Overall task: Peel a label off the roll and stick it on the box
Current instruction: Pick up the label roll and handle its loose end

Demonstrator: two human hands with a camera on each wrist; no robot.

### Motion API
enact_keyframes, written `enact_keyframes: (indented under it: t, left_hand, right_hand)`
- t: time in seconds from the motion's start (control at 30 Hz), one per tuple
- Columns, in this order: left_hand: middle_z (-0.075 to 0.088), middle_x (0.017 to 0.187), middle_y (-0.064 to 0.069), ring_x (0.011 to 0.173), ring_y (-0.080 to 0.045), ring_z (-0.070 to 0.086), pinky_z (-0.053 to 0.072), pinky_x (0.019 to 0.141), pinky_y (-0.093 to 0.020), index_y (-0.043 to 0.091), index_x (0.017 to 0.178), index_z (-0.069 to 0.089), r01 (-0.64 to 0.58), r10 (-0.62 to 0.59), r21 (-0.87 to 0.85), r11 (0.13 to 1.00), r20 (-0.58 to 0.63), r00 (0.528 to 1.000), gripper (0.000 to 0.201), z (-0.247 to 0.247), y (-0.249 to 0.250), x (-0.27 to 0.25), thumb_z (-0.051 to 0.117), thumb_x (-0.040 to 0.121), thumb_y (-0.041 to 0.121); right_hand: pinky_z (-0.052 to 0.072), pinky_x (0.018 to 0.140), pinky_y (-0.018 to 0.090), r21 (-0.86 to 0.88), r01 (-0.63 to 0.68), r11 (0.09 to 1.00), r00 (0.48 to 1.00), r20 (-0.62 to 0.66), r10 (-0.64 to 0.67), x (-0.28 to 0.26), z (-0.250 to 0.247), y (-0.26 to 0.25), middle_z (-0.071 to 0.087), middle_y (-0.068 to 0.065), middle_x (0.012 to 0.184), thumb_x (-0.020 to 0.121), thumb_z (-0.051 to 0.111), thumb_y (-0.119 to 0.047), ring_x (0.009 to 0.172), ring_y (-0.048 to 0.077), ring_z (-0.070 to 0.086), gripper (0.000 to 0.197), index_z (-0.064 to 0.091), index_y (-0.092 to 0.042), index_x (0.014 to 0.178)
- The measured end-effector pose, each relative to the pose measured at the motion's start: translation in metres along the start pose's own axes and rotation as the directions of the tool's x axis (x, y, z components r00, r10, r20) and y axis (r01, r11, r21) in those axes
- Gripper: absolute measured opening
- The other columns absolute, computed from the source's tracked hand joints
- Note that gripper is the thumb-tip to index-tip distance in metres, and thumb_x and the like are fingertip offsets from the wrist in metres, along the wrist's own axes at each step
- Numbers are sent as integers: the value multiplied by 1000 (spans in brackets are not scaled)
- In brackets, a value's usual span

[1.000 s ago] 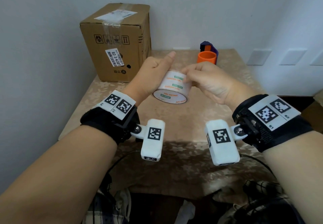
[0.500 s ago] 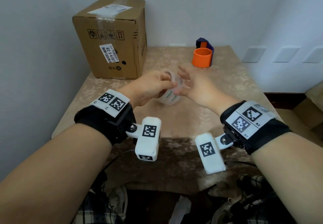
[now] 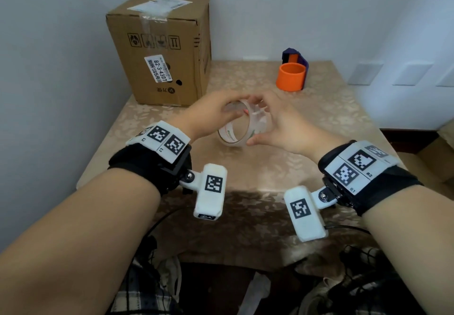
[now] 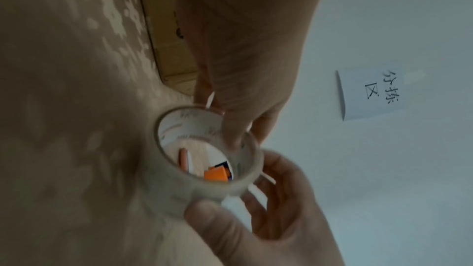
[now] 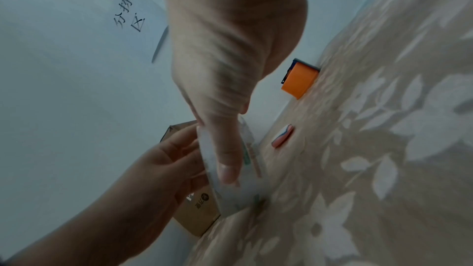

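A translucent label roll [image 3: 234, 128] with green print is held on edge between both hands over the table's middle, its hole facing me. My left hand [image 3: 221, 111] grips its top left rim, and in the left wrist view a finger reaches inside the roll [image 4: 204, 159]. My right hand [image 3: 267, 118] curls round its right side, with the thumb pressed on the roll [image 5: 230, 191]. The cardboard box [image 3: 162, 44] stands at the back left, sealed, with a white sticker on its front. Whether a label end is lifted is not visible.
An orange cup [image 3: 291, 76] stands at the back right with a purple holder [image 3: 296, 57] behind it. A small pink-orange object [image 5: 281, 137] lies on the patterned tablecloth [image 3: 270, 162] beyond the roll. Walls close the left and back sides.
The roll has been turned from showing its printed side to showing its hole. My right hand shifted from the top of the roll to its right side, thumb underneath.
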State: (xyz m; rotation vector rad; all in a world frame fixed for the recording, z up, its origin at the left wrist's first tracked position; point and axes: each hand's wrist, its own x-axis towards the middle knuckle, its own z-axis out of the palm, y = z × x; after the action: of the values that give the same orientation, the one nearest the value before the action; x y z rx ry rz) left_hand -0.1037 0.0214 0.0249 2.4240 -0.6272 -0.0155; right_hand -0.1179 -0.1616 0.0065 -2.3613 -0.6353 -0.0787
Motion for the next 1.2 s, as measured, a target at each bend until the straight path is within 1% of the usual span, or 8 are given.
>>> enact_keyframes:
  t: [0.17, 0.3, 0.47, 0.57, 0.67, 0.73, 0.87, 1.2]
  left_hand:
    - [64, 125, -4, 119, -15, 57, 42, 101, -29, 19, 125, 61, -10, 13, 34, 999, -90, 996, 32, -3, -5, -2, 50, 95, 13]
    - [63, 126, 0, 119, -10, 55, 41, 102, -24, 17, 126, 61, -32, 31, -9, 999, -98, 995, 33, -3, -9, -6, 51, 95, 11]
    - [65, 121, 2, 110, -1, 54, 37, 88, -3, 16, 123, 62, -66, 59, -66, 996, -113, 992, 31, 0, -16, -6, 52, 94, 9]
    - [65, 123, -3, 113, -4, 55, 40, 91, -8, 15, 122, 63, -65, 55, -83, 994, -116, 992, 31, 2, -21, -5, 53, 94, 9]
    - [64, 124, -4, 119, -11, 56, 39, 99, -19, 16, 122, 62, -41, 30, -96, 995, -117, 993, 31, 3, -23, -3, 52, 94, 10]
    - [65, 123, -2, 117, -10, 56, 39, 97, -16, 16, 122, 63, -42, 29, -99, 994, -128, 991, 30, 4, -24, -3, 53, 94, 10]
    - [65, 117, 6, 111, -2, 56, 39, 92, -7, 18, 119, 65, -64, 45, -152, 986, -122, 992, 29, 3, -25, -2, 53, 94, 10]
    - [65, 114, 7, 107, -2, 57, 37, 84, 1, 17, 119, 64, -57, 35, -160, 985, -135, 990, 29, 5, -29, -1, 54, 93, 10]
  right_hand:
    - [42, 93, 33, -58, 62, 996, 998, -1, -62, -2, 0, -6, 42, -4, 112, 63, 83, -16, 105, 13, 43, 67, 46, -12, 120]
    - [41, 91, 25, -69, 93, 993, 996, 18, -92, -1, -2, -9, 38, -4, 110, 63, 84, -20, 100, 10, 42, 68, 48, -8, 119]
    - [36, 79, 11, -49, 91, 995, 995, -30, -93, 3, 1, -10, 42, -5, 103, 55, 88, -24, 92, 9, 42, 67, 54, -9, 111]
    - [33, 76, 6, -35, 96, 995, 994, -47, -98, 3, 5, -10, 44, -5, 99, 55, 88, -25, 88, 7, 41, 57, 57, -15, 101]
    - [32, 75, 3, -11, 98, 995, 994, -42, -99, 1, 10, -8, 40, -13, 88, 61, 85, -22, 82, -5, 38, 37, 50, -21, 73]
    - [33, 74, 3, 7, 71, 997, 996, -48, -71, 0, 12, -8, 40, -13, 89, 63, 83, -22, 82, 1, 40, 37, 50, -16, 79]
    - [32, 75, 1, -17, 55, 998, 998, -3, -55, 3, 7, -12, 40, -6, 111, 64, 83, -22, 96, 8, 39, 67, 48, -13, 120]
    - [34, 78, 8, -10, 75, 997, 994, -75, -75, 5, 11, -13, 45, -1, 106, 58, 87, -21, 96, 12, 44, 65, 54, -9, 113]
